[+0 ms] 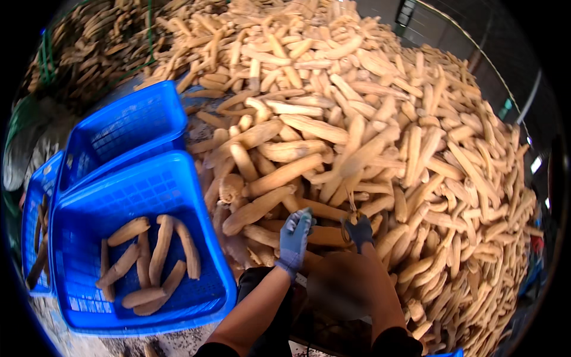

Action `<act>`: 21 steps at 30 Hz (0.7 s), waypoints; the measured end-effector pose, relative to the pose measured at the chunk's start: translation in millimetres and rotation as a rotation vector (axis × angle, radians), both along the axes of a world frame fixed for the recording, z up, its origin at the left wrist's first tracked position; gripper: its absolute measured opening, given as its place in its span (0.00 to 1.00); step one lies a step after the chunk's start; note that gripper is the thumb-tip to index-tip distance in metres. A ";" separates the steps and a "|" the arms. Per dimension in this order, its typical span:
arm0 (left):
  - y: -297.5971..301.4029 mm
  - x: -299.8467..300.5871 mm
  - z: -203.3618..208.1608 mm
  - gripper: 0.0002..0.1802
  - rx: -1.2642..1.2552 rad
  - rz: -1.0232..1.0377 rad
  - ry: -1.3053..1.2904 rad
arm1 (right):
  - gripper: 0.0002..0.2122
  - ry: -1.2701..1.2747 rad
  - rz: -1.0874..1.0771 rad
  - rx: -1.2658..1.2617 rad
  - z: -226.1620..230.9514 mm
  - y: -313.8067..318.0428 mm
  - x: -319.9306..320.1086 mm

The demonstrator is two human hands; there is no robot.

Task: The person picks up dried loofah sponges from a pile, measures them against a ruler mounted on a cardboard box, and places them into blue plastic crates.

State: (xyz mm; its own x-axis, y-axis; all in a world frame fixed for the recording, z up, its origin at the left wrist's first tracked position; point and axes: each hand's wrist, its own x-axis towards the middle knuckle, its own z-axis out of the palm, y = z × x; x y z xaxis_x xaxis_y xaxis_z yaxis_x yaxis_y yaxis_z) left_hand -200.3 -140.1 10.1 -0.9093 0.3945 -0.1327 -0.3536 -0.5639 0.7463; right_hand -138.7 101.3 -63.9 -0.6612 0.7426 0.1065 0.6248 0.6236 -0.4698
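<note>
My left hand (294,238), in a grey-blue glove, is raised just above the near edge of the pile. Its fingers are drawn together, and whatever they hold is too small to name. To its right, my right hand (358,231) wears a darker glove. Its fingers close around a thin brownish thing with what looks like a small loop; its kind is not clear. Long tan gourds that look like dried loofahs (285,175) lie directly beyond both hands. Below the hands, a dark blurred patch hides what is there.
At my left stands a blue plastic crate (143,324) with several loofahs inside. Behind it is another blue crate (178,110), and a third blue crate (35,226) stands at the far left. The loofah heap rises high ahead and to the right.
</note>
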 end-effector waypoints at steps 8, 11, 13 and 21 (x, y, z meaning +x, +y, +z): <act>6.2 0.9 -15.4 0.13 -0.241 -0.034 0.214 | 0.38 -0.235 -0.092 -0.668 23.4 60.3 -89.1; 17.9 3.5 -9.6 0.15 -0.189 -0.121 0.165 | 0.37 -0.104 -0.191 -0.464 -7.7 99.0 -80.5; 16.0 -2.1 -13.1 0.15 -0.214 -0.132 0.168 | 0.33 -0.004 -0.132 -0.339 -13.8 93.1 -72.1; 6.9 -13.3 -23.7 0.20 -0.245 -0.043 0.297 | 0.19 0.261 0.234 -0.226 -17.9 -15.3 65.6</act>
